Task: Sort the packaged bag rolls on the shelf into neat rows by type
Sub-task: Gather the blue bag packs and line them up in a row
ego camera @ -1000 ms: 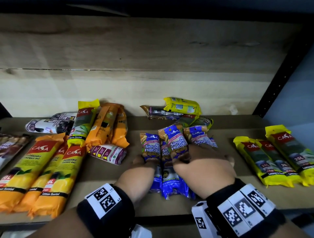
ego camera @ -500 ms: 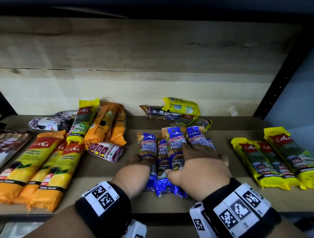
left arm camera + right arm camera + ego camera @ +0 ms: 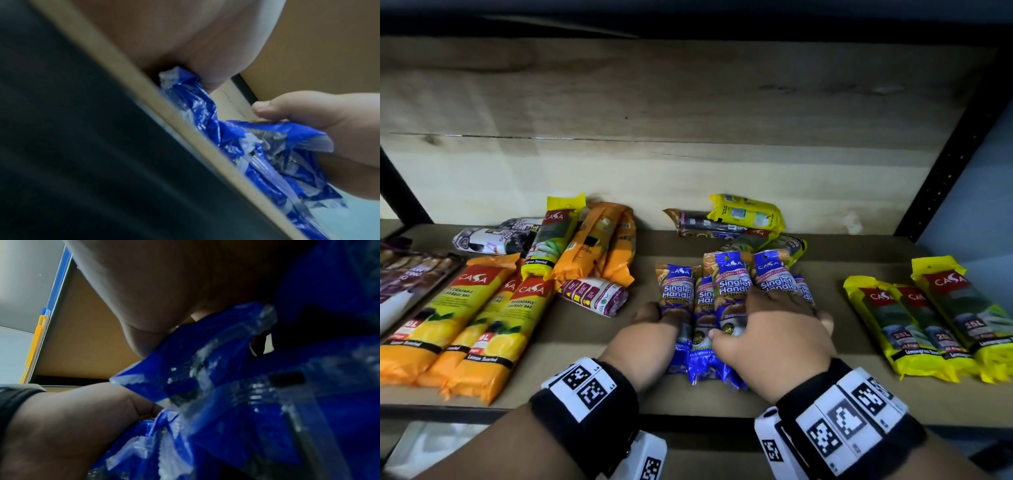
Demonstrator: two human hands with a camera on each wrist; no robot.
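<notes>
- Since a second earlier, the raised blue packs [image 3: 732,301] had settled flat into a row at shelf [image 3: 859,387] centre.
- Right hand [image 3: 774,329] lay spread on them, thumb tucked against one; left hand [image 3: 650,329] curled around the nine o'clock pack.
- Orange rolls [image 3: 465,322] at nine and yellow rolls [image 3: 941,325] at three lay sorted; glossy piles at twelve remained.

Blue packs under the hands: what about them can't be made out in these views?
- Blue packs: head view, middles covered by the left hand and right hand; exact count unclear.
- Left fingers: head view, tucked behind the packs.
- Label print: both wrist views, blurred, too close.
</notes>
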